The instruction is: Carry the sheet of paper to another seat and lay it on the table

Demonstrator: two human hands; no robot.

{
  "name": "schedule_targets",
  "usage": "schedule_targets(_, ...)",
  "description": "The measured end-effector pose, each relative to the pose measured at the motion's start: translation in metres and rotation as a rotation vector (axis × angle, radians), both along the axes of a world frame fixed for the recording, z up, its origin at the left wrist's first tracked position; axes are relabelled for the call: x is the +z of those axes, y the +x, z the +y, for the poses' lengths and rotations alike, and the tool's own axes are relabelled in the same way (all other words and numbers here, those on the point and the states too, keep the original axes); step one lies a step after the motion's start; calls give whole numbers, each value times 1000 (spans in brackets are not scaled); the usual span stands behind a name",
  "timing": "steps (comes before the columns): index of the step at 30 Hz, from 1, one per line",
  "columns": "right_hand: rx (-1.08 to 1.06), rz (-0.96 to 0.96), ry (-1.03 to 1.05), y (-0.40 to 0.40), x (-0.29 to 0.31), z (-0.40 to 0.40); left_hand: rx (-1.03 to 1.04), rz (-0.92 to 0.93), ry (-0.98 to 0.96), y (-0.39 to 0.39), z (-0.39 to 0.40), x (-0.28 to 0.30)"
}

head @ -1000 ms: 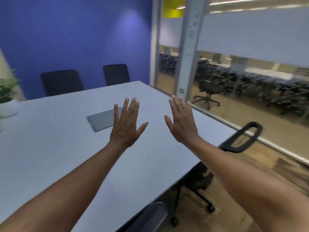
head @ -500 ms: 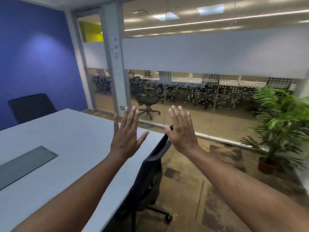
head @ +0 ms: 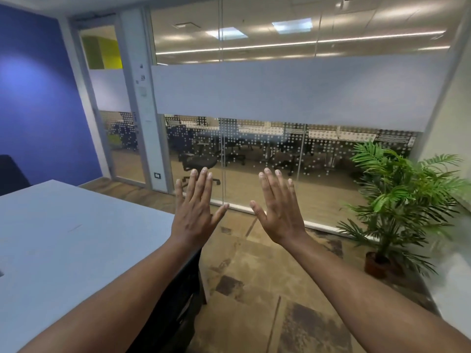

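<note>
Closest to the camera, two bare forearms reach forward and up, and at their ends the left hand [head: 195, 215] and the right hand [head: 279, 212] are raised side by side, backs toward the camera, fingers straight and spread, thumbs angled toward each other with a gap between them. Neither of the hands holds or touches anything. Under the left forearm runs the pale counter [head: 76, 240], its corner ending just left of the left hand, with the dark back of a chair [head: 178, 301] tucked against its near edge. No sheet of paper shows on the visible part of the counter or anywhere else in view, so its place cannot be told. Judging by the empty hands, the carry is either not begun or already finished; which of the two cannot be settled here. Beyond the hands lies patterned floor, a potted palm [head: 397, 200] at the right, then a glass wall [head: 280, 98] with a frosted band and dotted film, and office desks behind it.
</note>
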State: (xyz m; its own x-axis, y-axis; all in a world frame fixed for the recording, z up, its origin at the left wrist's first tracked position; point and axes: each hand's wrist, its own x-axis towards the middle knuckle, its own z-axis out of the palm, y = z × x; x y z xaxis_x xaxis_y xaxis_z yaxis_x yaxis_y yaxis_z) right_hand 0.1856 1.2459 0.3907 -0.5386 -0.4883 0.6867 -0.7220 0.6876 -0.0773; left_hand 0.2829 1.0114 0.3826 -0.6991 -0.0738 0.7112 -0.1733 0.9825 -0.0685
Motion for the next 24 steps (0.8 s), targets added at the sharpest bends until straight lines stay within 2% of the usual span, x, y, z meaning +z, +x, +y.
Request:
schedule_targets(4, -12, -3, -21, -31, 0, -3, 1, 38, -36, -45, -5, 8)
schedule_targets(10, -31, 36, 3, -122, -2, -21, -4, 61, -18, -146, -33, 5)
schedule_targets(18, -57, -2, 21, -303, -17, -114, -41, 25, 17, -331, -114, -18)
schedule_targets(24, -54, -15, 33, -398, -23, -164, -13, -50, 59, -423, -163, -30)
